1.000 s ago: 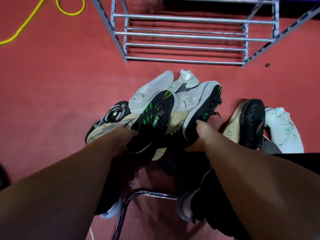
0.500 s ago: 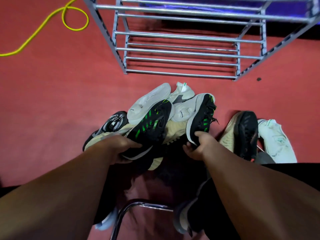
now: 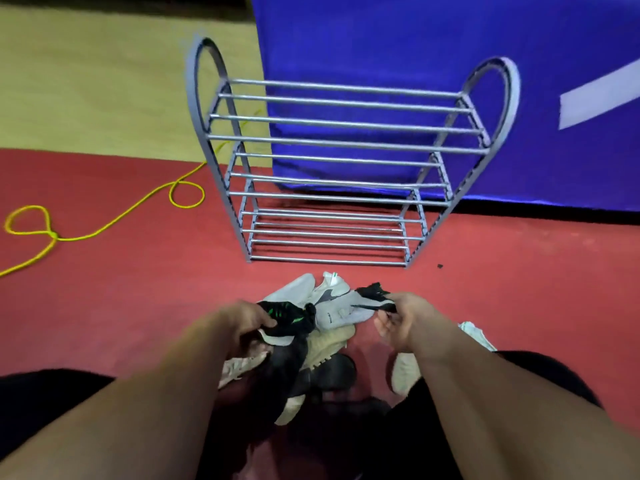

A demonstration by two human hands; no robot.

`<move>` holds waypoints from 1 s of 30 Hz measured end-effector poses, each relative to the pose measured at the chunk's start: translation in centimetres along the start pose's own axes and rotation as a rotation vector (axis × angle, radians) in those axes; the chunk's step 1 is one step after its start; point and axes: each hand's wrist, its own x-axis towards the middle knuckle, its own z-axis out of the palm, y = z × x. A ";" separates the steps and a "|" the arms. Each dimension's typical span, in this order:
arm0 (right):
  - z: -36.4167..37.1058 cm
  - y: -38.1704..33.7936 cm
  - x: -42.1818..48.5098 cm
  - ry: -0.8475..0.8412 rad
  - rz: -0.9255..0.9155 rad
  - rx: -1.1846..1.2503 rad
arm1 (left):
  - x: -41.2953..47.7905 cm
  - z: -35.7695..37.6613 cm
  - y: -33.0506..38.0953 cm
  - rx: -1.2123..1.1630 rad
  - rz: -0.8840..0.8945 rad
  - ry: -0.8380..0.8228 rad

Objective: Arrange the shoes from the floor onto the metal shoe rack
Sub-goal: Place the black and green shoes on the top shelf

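Note:
A pile of shoes lies on the red floor just in front of me. My left hand (image 3: 242, 323) grips a black shoe with green stripes (image 3: 289, 315), lifted off the pile. My right hand (image 3: 401, 318) holds the matching black and white shoe (image 3: 360, 301) by its heel end. Under them lie white shoes (image 3: 323, 289) and a cream shoe (image 3: 327, 344). The metal shoe rack (image 3: 346, 143) stands beyond the pile, its three tiers bare.
A yellow cable (image 3: 114, 216) loops over the floor left of the rack. A blue panel (image 3: 415, 64) stands behind the rack. More shoes lie by my right forearm, a cream shoe (image 3: 403, 372) and a white shoe (image 3: 478, 336). My dark-clothed knees frame the bottom corners.
Both hands have lifted the two black and green shoes off the pile. My head has tilted up, bringing the whole rack and the blue panel into view.

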 end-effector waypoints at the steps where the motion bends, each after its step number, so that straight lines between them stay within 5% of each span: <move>1: -0.3 -0.4 -1.5 -0.019 -0.017 -0.022 | -1.6 -0.1 0.4 0.010 0.027 0.014; 20: -0.5 -9.1 -25.2 -0.231 -0.444 -0.109 | -25.3 -6.3 7.4 -0.212 0.455 0.225; 30: 3.0 -13.4 -31.0 -0.281 -0.599 -0.164 | -28.2 -8.9 10.2 -0.528 0.611 0.259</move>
